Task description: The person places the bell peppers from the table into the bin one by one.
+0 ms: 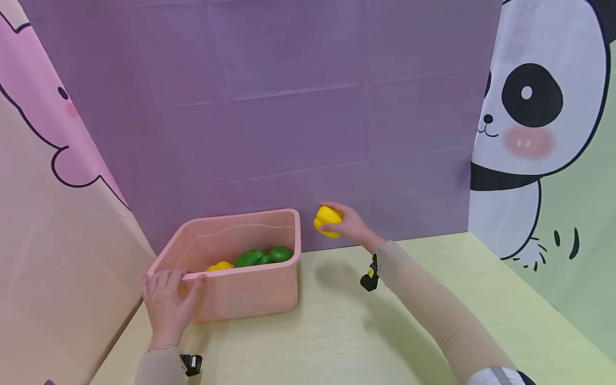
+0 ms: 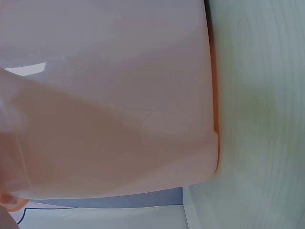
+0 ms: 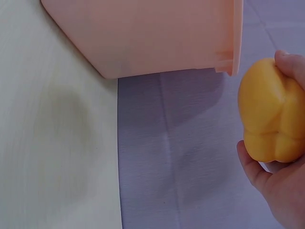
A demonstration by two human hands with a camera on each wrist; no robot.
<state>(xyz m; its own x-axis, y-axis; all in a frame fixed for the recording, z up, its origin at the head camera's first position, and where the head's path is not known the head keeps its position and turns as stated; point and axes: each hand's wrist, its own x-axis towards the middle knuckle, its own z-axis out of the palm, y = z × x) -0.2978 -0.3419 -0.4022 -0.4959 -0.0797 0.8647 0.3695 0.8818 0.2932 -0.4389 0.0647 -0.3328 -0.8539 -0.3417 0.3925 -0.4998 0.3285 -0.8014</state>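
My right hand (image 1: 355, 225) holds a yellow bell pepper (image 1: 328, 220) between thumb and fingers, raised above the table just right of a pink plastic bin (image 1: 245, 294). In the right wrist view the same yellow bell pepper (image 3: 269, 109) is near the bin's rim (image 3: 237, 38), apart from it. My left hand (image 1: 168, 306) grips the bin's near rim at its left corner, with fingers over the edge. Inside the bin lie green bell peppers (image 1: 262, 258) and a yellow one (image 1: 221, 266), partly hidden by the front wall. Only the bin's side (image 2: 119, 95) fills most of the left wrist view.
The bin stands on a light wooden table (image 1: 337, 331), close to a purple cloth backdrop (image 1: 289, 133). A panel with a printed panda (image 1: 529, 133) rises on the right. Another printed panel (image 1: 58, 240) borders the left side.
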